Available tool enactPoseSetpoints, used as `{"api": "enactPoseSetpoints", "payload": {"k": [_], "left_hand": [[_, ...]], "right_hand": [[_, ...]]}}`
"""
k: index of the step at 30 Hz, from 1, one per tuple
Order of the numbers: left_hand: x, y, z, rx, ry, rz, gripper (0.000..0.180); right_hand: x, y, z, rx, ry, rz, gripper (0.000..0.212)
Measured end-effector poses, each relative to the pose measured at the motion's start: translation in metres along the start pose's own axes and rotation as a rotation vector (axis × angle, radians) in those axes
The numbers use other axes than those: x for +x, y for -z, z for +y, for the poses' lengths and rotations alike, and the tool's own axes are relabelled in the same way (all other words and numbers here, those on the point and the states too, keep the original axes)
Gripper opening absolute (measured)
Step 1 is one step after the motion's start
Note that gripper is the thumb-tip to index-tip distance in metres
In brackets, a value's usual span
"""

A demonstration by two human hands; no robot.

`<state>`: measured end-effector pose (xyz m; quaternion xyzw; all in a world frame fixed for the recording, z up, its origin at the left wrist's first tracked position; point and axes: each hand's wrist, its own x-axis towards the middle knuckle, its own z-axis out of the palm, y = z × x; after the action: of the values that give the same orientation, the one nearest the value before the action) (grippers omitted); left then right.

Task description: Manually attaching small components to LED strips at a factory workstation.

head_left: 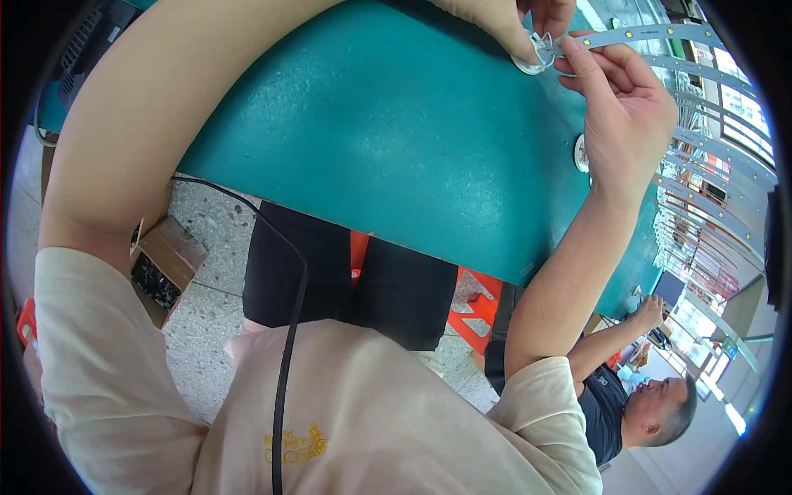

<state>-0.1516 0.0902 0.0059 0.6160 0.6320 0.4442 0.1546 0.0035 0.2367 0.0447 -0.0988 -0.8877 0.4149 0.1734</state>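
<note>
My left hand [499, 18], partly cut off by the upper edge, has its thumb and fingers closed on a small round white part [528, 68] with thin white wires looping from it. Close beside it, my right hand [623, 107] pinches with thumb and forefinger at the end of a pale LED strip [652, 35] dotted with small yellow chips. The wires run between the two hands; whether they are joined to the strip is hidden by the fingertips. A second round white part [582, 153] lies on the table by my right wrist.
The green table [371, 148] curves below my hands. More LED strips [718, 148] stretch in rows on the right. A black cable [299, 289] hangs across my front. An open cardboard box [165, 268] stands on the floor. A co-worker [631, 404] sits at lower right, an arm over the table.
</note>
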Motion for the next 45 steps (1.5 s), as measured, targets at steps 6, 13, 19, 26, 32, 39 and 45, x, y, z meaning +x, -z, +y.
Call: {"api": "enactPoseSetpoints", "payload": {"k": [6, 13, 19, 26, 32, 39, 45], "left_hand": [[-0.007, -0.022, -0.012, -0.248, 0.437, 0.123, 0.035], [0.000, -0.036, -0.022, -0.184, 0.418, 0.107, 0.041], [-0.005, -0.021, -0.004, -0.255, 0.270, 0.143, 0.039], [0.000, 0.001, 0.018, -0.002, -0.017, 0.043, 0.038], [-0.002, 0.000, 0.016, -0.008, -0.015, 0.050, 0.037], [-0.001, -0.003, 0.011, 0.021, -0.031, 0.085, 0.037], [-0.010, -0.001, 0.023, 0.237, 0.023, 0.157, 0.036]], "right_hand": [[-0.001, -0.003, 0.003, 0.018, 0.054, 0.038, 0.015], [-0.001, -0.005, 0.002, -0.019, 0.088, 0.138, 0.016], [-0.003, -0.009, -0.003, -0.036, 0.092, 0.106, 0.017], [-0.004, -0.009, -0.004, -0.051, 0.073, 0.091, 0.015], [-0.005, -0.013, -0.006, -0.123, 0.106, 0.090, 0.014], [-0.002, -0.013, -0.005, -0.260, 0.216, 0.060, 0.012], [0.000, -0.020, -0.007, -0.189, 0.256, 0.108, 0.010]]}}
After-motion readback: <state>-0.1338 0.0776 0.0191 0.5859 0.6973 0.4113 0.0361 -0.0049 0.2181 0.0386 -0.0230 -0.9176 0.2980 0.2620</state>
